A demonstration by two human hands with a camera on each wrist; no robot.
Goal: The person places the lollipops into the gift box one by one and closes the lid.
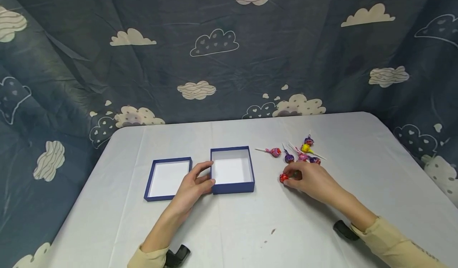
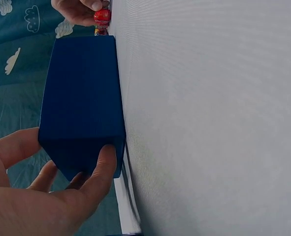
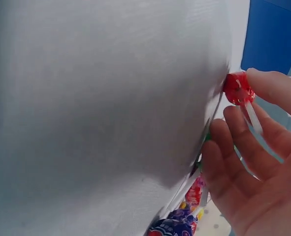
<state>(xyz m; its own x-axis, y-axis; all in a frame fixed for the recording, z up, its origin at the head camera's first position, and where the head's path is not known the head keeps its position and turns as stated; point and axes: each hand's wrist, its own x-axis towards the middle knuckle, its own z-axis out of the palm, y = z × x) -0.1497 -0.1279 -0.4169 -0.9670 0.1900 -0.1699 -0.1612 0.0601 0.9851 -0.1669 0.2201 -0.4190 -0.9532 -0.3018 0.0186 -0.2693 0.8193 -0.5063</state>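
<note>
Right of the blue box (image 1: 233, 188), the right hand (image 1: 310, 180) pinches a red lollipop (image 1: 283, 177) at the surface (image 1: 236, 232); snug but gentle should do, the left hand (image 1: 191, 186), fingers spread, touching the box steadily.

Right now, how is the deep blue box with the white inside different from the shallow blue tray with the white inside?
The deep blue box has tall walls; the shallow blue tray has low ones. The left hand holds the box, while the tray lies unheld. The box is nearer the colourful wrapped lollipops than the tray. Both are open-topped, blue-walled and white inside.
</note>
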